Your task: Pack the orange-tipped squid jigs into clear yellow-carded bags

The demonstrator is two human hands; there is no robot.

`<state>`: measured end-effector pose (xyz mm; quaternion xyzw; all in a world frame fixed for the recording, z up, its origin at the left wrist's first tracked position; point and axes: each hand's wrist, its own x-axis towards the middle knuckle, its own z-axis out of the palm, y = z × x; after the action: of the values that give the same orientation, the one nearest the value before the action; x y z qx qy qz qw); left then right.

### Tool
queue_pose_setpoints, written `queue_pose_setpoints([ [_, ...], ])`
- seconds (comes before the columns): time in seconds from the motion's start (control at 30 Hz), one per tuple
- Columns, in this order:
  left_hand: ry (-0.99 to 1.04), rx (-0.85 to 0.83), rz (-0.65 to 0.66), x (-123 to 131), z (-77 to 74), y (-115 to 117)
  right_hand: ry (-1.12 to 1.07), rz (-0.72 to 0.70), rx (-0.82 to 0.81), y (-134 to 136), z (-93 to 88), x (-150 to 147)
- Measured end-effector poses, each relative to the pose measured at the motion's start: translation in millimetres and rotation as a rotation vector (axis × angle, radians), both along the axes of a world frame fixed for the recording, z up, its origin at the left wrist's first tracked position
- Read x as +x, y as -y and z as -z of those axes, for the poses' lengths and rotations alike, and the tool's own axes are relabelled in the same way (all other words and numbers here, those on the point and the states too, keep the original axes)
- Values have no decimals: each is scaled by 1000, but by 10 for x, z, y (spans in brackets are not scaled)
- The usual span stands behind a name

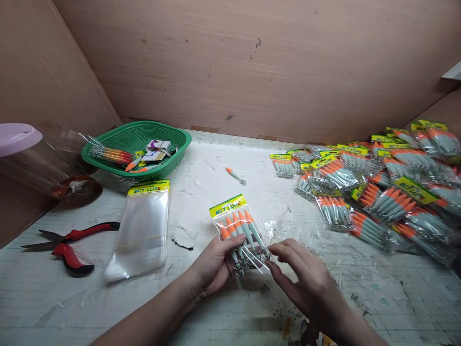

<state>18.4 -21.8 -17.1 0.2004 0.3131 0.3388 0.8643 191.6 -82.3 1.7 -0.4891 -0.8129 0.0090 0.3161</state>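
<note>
A clear bag of fishing lures (251,232) with a yellow header is tilted over the table. Its several lures have orange heads and pale green bodies, with their hooks at the lower end. My left hand (216,264) grips the bag from the left, thumb across its front. At the lower right corner, by the hooks, my right hand (306,276) pinches the bag's edge between thumb and forefinger. One loose lure (236,176) lies on the table beyond the bag. To the left is a stack of flat clear bags (144,226) with yellow headers.
Packed lure bags (389,197) are heaped along the right. A green basket (176,161) holding lures and small boxes stands back left. Red-handled pliers (70,236) and a clear jar with a pink lid (18,138) are at the left. Wooden panels (252,67) wall the white table.
</note>
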Motion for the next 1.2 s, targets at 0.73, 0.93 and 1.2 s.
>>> queue_pose_setpoints([
  [0.73, -1165, 1789, 572, -96, 270, -13, 117, 154, 5, 144, 501, 11],
  [0.93, -1055, 1727, 492, -147, 220, -5, 229, 90, 104, -22, 441, -67],
  [1.2, -1028, 1714, 508, -120, 224, -72, 187, 75, 154, -76, 502, -109],
])
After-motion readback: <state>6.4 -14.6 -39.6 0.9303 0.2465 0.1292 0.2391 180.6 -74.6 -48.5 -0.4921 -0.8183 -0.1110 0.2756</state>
